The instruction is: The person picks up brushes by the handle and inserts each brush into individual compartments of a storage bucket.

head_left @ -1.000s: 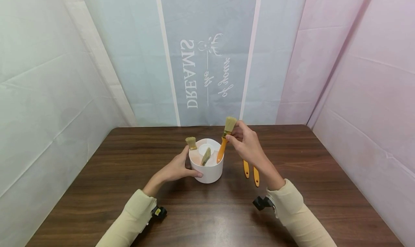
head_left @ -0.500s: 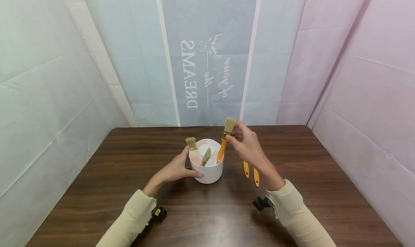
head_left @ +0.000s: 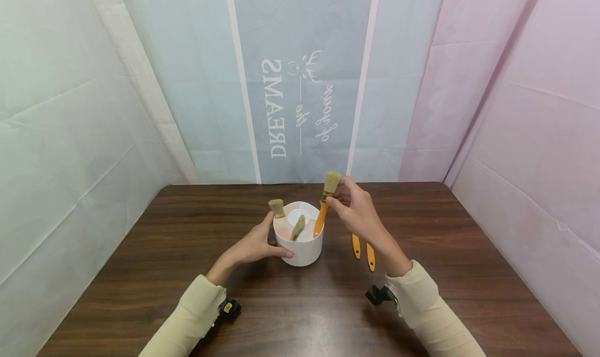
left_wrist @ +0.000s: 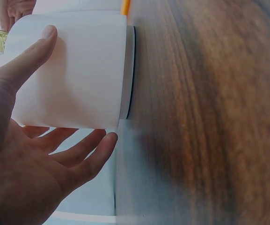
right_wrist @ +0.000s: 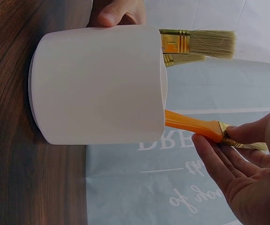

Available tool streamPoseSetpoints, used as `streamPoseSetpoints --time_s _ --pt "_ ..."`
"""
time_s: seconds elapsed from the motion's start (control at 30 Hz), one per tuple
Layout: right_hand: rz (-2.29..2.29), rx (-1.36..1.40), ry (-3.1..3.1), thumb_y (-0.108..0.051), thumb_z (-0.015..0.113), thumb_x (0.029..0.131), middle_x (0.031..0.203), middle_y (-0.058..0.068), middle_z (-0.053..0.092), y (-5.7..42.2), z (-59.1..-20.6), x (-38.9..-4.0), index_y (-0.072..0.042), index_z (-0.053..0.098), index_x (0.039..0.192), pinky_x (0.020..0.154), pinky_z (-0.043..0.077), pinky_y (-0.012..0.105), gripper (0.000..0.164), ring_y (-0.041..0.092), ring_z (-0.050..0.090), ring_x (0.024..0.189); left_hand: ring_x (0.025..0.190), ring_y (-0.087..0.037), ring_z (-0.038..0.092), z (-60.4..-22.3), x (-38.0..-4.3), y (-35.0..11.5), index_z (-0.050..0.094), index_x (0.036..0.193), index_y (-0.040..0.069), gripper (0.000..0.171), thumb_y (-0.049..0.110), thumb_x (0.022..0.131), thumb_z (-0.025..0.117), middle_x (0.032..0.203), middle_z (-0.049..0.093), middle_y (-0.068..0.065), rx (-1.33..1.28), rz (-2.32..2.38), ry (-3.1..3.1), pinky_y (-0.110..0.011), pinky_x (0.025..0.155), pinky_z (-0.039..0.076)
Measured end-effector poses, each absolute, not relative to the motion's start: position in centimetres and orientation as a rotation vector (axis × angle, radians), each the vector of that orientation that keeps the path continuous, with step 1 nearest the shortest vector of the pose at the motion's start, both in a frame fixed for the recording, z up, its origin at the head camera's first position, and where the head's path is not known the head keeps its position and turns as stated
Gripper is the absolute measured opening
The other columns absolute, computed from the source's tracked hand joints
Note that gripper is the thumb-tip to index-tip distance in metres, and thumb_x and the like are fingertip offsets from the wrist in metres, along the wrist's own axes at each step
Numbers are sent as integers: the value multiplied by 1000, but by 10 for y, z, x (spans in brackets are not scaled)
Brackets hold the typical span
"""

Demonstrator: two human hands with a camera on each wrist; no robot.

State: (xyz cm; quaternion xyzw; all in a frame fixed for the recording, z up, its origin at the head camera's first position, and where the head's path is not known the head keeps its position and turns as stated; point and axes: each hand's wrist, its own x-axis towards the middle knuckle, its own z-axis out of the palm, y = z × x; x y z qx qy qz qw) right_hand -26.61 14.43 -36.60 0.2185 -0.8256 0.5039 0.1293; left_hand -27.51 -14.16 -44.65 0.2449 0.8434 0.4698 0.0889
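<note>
Paintbrush [head_left: 323, 207]: pinched by my right hand [head_left: 358, 208], handle slanting lower-left into the white holder [head_left: 304, 253].
Left hand [head_left: 253, 244]: mine, gripping the white holder, mid-frame.

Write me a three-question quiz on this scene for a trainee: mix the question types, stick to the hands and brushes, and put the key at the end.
1. Multiple choice: what does the right hand pinch?
A) a cloth
B) a paintbrush
C) scissors

2. True or false: the thing in that hand is held with its bristles pointing down.

3. Count: besides the one in the right hand, how many brushes stick up out of the white container that the left hand grips?

Key:
1. B.
2. False: the bristles point up, and the handle's lower end is inside the container.
3. Two.
</note>
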Motion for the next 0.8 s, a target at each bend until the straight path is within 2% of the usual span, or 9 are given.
streamPoseSetpoints --time_s 0.37,0.53,0.8 --pt "1488 653 -2404 -5 68 99 110 15 75 144 -365 -265 -4 56 132 81 64 43 35 28 74 97 140 -26 52 -446 -275 -141 15 163 17 117 33 77 93 157 47 -13 733 1395 2522 -49 114 46" --pt "1480 663 -2405 -5 68 99 110 16 75 144 -365 -264 -3 56 130 81 64 44 33 28 75 97 142 -27 50 -447 -274 -141 14 163 19 117 34 77 93 158 45 -12 727 1385 2526 -51 116 44" --pt "1443 668 -2420 -6 69 98 108 15 75 144 -365 -264 -4 58 128 80 64 33 31 27 75 96 140 -26 52 -445 -273 -141 15 163 20 117 31 77 93 158 46 -12 737 1407 2503 -49 112 48"
